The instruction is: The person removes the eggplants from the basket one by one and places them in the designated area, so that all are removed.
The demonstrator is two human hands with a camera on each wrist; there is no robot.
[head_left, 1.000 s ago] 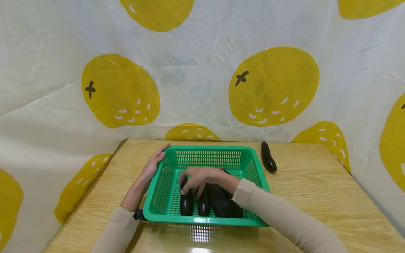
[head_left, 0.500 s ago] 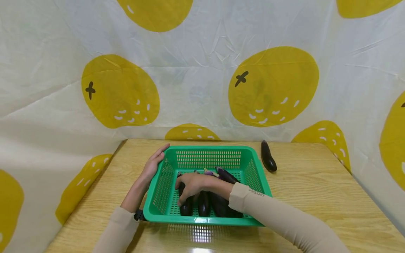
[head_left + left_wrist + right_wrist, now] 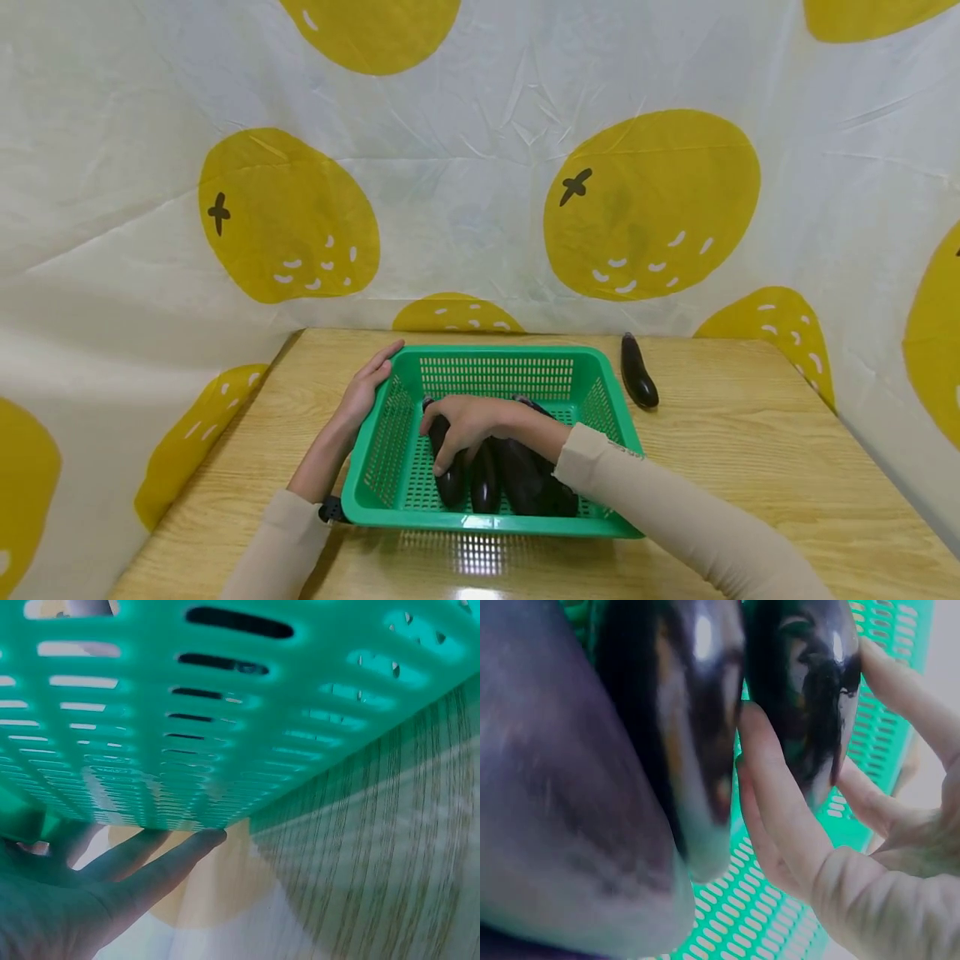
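A green plastic basket [image 3: 480, 522] with slotted walls stands on the table. Several dark purple eggplants lie inside, side by side. My right hand [image 3: 476, 421] reaches in from the right and holds the leftmost eggplant [image 3: 450, 485]. In the right wrist view, fingers and thumb sit on either side of that eggplant [image 3: 802, 697]. Right beside it is a second eggplant [image 3: 484, 487], then a wide dark one [image 3: 528, 483]. At the basket's left side, my left hand [image 3: 362, 396] rests against the outer wall under the rim, its fingers [image 3: 176, 862] stretched out straight.
A lone eggplant [image 3: 638, 375] lies on the wooden table [image 3: 735, 417], right of the basket near the back edge. Behind and at both sides hangs a white cloth [image 3: 465, 217] with big yellow fruit prints.
My right hand has moved forward, then settled around the leftmost eggplant. That eggplant now slants, its near end shifted slightly right. The left hand and basket have stayed in place.
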